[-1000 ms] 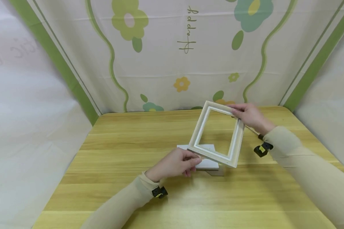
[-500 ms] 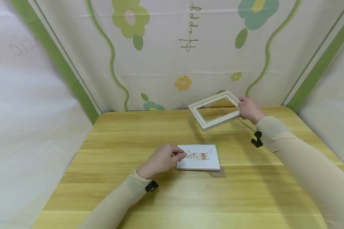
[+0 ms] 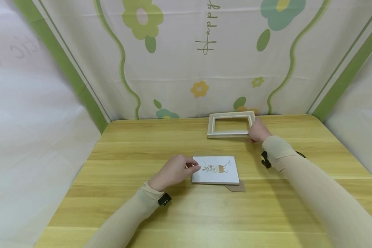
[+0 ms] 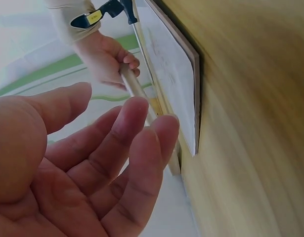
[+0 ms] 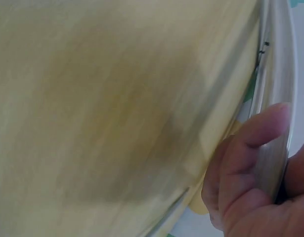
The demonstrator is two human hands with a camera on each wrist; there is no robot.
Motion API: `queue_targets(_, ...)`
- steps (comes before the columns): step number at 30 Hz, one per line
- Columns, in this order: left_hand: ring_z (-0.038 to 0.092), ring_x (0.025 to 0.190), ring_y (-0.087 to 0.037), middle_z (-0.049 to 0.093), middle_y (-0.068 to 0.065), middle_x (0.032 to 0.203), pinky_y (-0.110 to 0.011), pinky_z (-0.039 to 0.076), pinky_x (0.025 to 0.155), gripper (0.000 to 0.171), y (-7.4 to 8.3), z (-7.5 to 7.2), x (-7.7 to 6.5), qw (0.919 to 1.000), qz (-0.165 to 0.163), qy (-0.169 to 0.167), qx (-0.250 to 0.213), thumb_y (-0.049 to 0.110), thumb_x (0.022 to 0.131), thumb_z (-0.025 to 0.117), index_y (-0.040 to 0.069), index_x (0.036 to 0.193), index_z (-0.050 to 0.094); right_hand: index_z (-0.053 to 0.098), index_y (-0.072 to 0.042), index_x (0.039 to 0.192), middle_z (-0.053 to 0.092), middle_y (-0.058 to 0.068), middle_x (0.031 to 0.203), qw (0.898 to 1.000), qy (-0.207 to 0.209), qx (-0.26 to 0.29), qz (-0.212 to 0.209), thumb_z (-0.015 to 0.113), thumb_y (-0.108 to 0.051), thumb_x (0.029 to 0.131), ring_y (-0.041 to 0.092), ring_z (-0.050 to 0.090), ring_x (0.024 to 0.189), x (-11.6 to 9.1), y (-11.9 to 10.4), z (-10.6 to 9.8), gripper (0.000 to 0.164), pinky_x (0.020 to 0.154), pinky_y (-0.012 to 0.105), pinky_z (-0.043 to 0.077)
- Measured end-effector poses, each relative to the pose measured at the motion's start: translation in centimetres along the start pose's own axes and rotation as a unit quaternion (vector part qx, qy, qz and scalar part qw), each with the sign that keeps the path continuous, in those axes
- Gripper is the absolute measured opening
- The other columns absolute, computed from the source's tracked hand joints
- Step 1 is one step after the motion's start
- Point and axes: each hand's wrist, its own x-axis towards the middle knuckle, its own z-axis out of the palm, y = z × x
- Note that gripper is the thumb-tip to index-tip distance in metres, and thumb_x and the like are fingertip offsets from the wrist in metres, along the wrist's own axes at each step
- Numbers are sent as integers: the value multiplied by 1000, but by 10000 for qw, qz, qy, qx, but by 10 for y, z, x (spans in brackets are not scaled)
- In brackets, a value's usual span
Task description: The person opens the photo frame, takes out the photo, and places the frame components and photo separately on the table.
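My right hand (image 3: 259,131) grips the right end of an off-white picture frame (image 3: 228,134) at the back of the table. The frame's opening shows bare wood behind it. In the right wrist view, fingers (image 5: 248,140) and thumb clasp a rail of the frame (image 5: 278,84). A white picture card (image 3: 215,176), printed with a potted plant, lies flat on a board at mid-table. At its left edge hovers my left hand (image 3: 173,171), loosely curled. The left wrist view shows that hand (image 4: 87,168) holding nothing, with the card (image 4: 174,74) beyond its fingertips.
A brown flap (image 3: 236,187) sticks out under the card's front right corner. A thin rod with a dark handle (image 4: 128,11), like a screwdriver, lies on the table near the right forearm, mostly hidden in the head view. A flowered curtain (image 3: 173,69) hangs behind the table (image 3: 136,144).
My right hand has carried the frame from above the card to the back of the table and lowered it. My left hand has let go of the frame and drawn slightly left, uncovering the card.
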Motion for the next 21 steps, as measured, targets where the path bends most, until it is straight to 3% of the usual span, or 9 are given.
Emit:
queue_targets(3,58,68,-7,68,8,82,-25,48,61,22,0,1,1,10000,-29,-23,28,29,97,65,12,104,77,13,21,142,55,33,94,9984,128,-549,-70,42,9,82,32,61,66,0,3,2,68,60,42,53)
queue_targets(7,58,68,-6,69,7,83,-25,49,62,25,0,2,3,9999,-85,-36,114,31,96,66,10,106,77,36,22,131,56,35,105,9869,351,-1572,-140,48,0,87,42,57,88,-2,4,4,50,79,55,50)
queue_targets(10,57,64,-6,69,7,83,-25,48,59,26,0,3,4,9998,-98,-64,142,31,96,67,9,106,77,54,19,106,60,31,95,9807,314,-1928,-93,50,-2,88,40,58,83,-2,3,5,27,77,55,52)
queue_targets(13,56,61,-7,68,7,82,-25,46,57,27,1,3,6,9998,-121,-104,139,32,95,68,9,106,77,59,11,86,61,25,85,9769,233,-2120,-92,51,-1,88,35,58,76,-1,1,5,15,73,52,53)
queue_targets(15,56,61,-7,68,7,82,-24,46,56,28,2,3,6,9997,-146,-130,114,32,95,68,8,107,76,60,7,80,61,23,83,9747,168,-2225,-129,51,-1,87,33,57,75,0,-1,6,14,72,50,53)
queue_targets(21,56,61,-7,68,6,82,-24,46,56,31,3,2,7,9997,-140,-170,115,32,95,68,6,109,76,62,6,81,62,21,83,9712,81,-2377,-155,53,-4,88,33,56,73,4,-3,6,15,71,48,51)
